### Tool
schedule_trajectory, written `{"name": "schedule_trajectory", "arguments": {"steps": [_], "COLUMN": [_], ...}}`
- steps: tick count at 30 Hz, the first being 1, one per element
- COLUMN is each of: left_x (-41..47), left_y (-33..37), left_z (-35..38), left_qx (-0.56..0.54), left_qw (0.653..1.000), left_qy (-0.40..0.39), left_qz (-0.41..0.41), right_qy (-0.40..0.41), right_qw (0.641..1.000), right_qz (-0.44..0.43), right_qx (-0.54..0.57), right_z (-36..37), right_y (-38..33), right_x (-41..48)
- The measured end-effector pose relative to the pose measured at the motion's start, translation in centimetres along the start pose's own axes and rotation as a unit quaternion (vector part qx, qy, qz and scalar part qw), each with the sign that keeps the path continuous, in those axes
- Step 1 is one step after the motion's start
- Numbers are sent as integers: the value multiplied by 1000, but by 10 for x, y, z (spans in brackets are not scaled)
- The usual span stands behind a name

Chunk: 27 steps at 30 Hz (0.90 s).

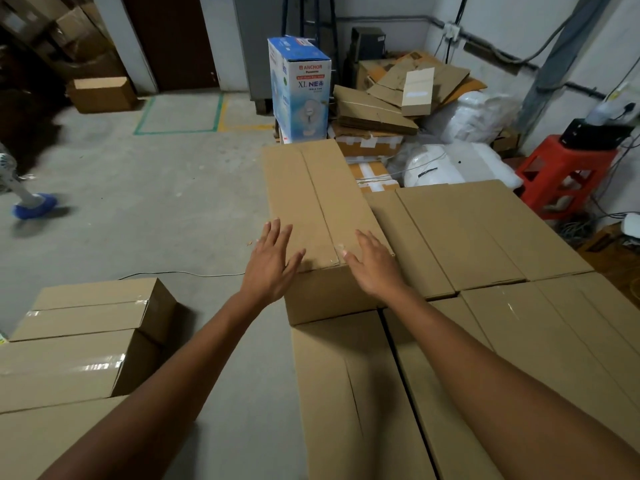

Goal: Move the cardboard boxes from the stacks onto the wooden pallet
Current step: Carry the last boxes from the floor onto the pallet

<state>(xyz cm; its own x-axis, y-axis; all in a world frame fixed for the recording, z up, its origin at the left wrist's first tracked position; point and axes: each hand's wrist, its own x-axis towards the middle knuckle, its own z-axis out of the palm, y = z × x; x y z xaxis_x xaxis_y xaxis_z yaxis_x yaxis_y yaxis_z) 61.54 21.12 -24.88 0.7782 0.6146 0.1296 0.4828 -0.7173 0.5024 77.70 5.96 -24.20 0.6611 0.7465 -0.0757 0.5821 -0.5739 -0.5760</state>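
Stiff cardboard box point(322, 209), probably weighty; best held by both long sides. Flat at its near end: left hand point(272, 261), right hand point(372, 268), fingers straight, gripping nothing.

Top box point(318, 202): plain brown cardboard, matt, smooth faces. The seam tape point(337, 251) is clear and glossy at the near edge. Left stack point(79, 344): same matt cardboard, with wider clear tape strips point(100, 367) that glint. Floor point(156, 209): bare grey concrete, matt, a bit rough and scuffed. Fan box point(304, 98): printed card, light sheen. Stool point(568, 168): red moulded plastic. Bags point(481, 116): white plastic film, crinkled, shiny. Blue shoe cover point(34, 205): probably thin non-woven fabric, but it's too blurred to confirm.
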Motion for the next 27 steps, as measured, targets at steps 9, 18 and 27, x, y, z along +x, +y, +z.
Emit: {"name": "schedule_trajectory", "arguments": {"steps": [9,18,27], "left_x": [-209,-435,-556], "left_y": [21,-10,-68], "left_z": [-80,-102,-101], "left_qx": [-141,-83,-57], "left_qw": [971,953,924], "left_qy": [168,235,241], "left_qz": [-93,-174,-291], "right_qy": [76,-30,-149], "right_qw": [956,944,941], "right_qz": [-17,-67,-171], "right_qx": [284,321,249], "right_z": [3,80,147], "right_y": [-57,-72,-142], "right_x": [-185,-370,-406]}}
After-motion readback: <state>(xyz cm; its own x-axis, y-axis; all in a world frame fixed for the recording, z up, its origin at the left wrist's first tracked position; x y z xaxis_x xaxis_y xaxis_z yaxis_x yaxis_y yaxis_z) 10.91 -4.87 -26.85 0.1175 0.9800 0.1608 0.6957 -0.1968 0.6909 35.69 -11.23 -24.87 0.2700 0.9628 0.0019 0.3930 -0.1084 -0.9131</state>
